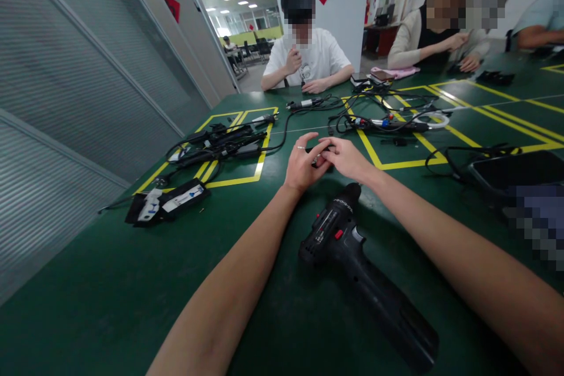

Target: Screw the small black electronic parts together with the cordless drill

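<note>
My left hand, with a ring on one finger, meets my right hand above the green table. Between their fingertips is a small dark part, mostly covered, so its kind does not show. Both hands are closed on it, the left from one side and the right from the other. A black cordless drill lies on its side between my forearms, its chuck pointing towards my hands and its handle towards me. Neither hand touches the drill.
Black cables and tools lie in a yellow-taped area at left, near black-and-white packets. More cabled tools lie ahead to the right. A dark tray-like object is at far right. Co-workers sit across the table.
</note>
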{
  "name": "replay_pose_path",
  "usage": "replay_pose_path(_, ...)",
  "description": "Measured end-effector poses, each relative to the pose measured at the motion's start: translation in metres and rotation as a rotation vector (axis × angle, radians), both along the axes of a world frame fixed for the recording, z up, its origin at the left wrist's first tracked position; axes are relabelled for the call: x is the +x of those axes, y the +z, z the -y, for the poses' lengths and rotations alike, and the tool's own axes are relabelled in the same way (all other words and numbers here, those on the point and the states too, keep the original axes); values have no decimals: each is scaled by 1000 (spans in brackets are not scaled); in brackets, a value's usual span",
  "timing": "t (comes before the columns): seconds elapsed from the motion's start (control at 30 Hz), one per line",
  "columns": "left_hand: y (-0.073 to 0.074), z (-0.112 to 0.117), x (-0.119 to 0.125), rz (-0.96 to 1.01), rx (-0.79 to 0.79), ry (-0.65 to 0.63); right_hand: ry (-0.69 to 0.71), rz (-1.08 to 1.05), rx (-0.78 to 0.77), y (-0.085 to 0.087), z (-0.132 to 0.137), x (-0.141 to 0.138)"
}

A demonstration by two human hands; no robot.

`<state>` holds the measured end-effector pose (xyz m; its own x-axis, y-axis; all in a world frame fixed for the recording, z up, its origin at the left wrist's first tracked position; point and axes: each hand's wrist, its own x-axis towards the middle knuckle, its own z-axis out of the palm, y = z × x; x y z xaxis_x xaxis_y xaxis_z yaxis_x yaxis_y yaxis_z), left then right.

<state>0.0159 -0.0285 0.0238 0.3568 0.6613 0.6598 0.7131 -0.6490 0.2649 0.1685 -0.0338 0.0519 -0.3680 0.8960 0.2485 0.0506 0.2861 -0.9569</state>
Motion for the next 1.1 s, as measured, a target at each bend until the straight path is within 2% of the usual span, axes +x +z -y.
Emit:
replay_pose_path(0.07,-1,-1,1,-15,3,-12,-106,59,37,-5,-7,4)
replay_pose_path(0.2,-11,-9,1,-63,-27,32,-430,216,102,-18,-19,22)
replay_pose_path(0.33,-22,-17,-5,-87,-177,73,-554,330,159,-28,-19,32)
replay_pose_path(0.43,-22,-16,-7,-74,-187,50,-602,408,224,-32,-13,30)
replay_pose_path(0.6,-19,-10,-3,-8,-134,-14,-612,511,294,-41,-8,26)
replay_pose_path(0.77,-19,-10,-2,99,-88,-14,-570,577,330,-44,-6,32)
replay_pose_path(1.0,-17,-3,2,123,-85,-56,-338,716,479,-39,-5,36)
replay_pose_path(1.1,-16,1,6,109,-107,-69,-293,762,508,-39,-4,38)
